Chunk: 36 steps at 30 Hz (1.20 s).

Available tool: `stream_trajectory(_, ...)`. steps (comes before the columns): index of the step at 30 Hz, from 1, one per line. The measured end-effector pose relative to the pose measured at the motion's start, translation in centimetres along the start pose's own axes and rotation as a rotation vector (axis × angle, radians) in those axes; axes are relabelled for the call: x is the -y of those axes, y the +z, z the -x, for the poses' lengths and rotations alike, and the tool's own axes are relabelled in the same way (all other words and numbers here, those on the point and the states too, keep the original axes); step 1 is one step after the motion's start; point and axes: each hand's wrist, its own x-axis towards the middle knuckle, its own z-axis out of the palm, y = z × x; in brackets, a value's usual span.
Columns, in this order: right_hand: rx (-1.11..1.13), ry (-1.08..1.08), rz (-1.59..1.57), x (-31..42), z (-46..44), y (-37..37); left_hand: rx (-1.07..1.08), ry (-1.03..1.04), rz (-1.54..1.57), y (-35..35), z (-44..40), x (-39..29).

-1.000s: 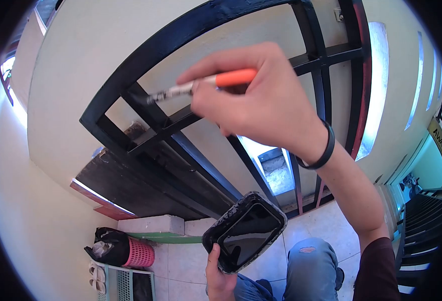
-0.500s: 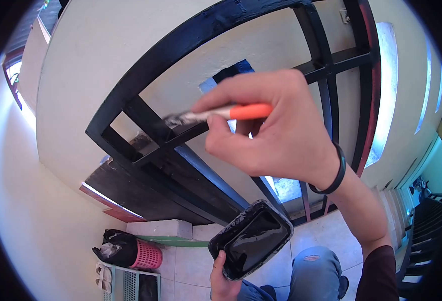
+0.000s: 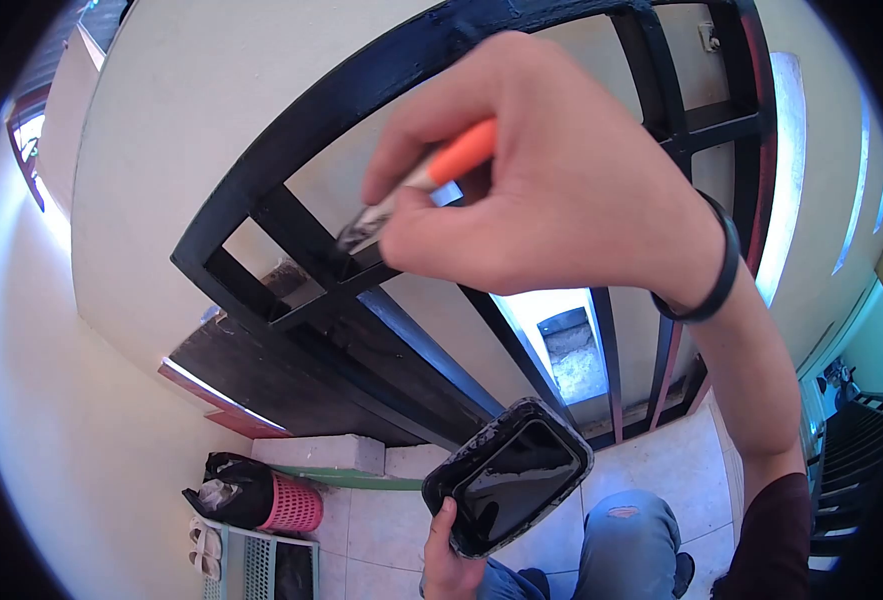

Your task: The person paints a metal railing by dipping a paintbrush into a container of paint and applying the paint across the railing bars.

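Right hand pinched an orange-and-white paintbrush at upper center.
Left hand gripped a black rectangular paint tray, lower center; bristles probably touched the black metal frame.

Daylit, cool-toned view; white glare in the wall slot and low opening, sheen on the black liquid, right hand and brush motion-blurred, fisheye bending the frame, corners black.
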Motion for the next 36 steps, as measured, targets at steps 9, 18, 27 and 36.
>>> stream_trajectory(9,0.049,-0.01,0.037,-0.1,0.6,-0.4,0.096,0.03,0.036,-0.9,-0.3,-0.3)
stream_trajectory(18,0.012,-0.067,0.052,-0.8,0.6,-0.3,0.283,0.056,0.084,-4.1,-2.7,0.3)
stream_trajectory(27,-0.061,0.0,-0.02,-0.4,0.0,-0.3,0.243,0.047,0.072,-4.0,-2.7,0.4)
stream_trajectory(36,-0.126,-0.061,0.004,-0.4,-0.4,1.6,0.164,0.021,0.069,-3.2,-1.9,0.2)
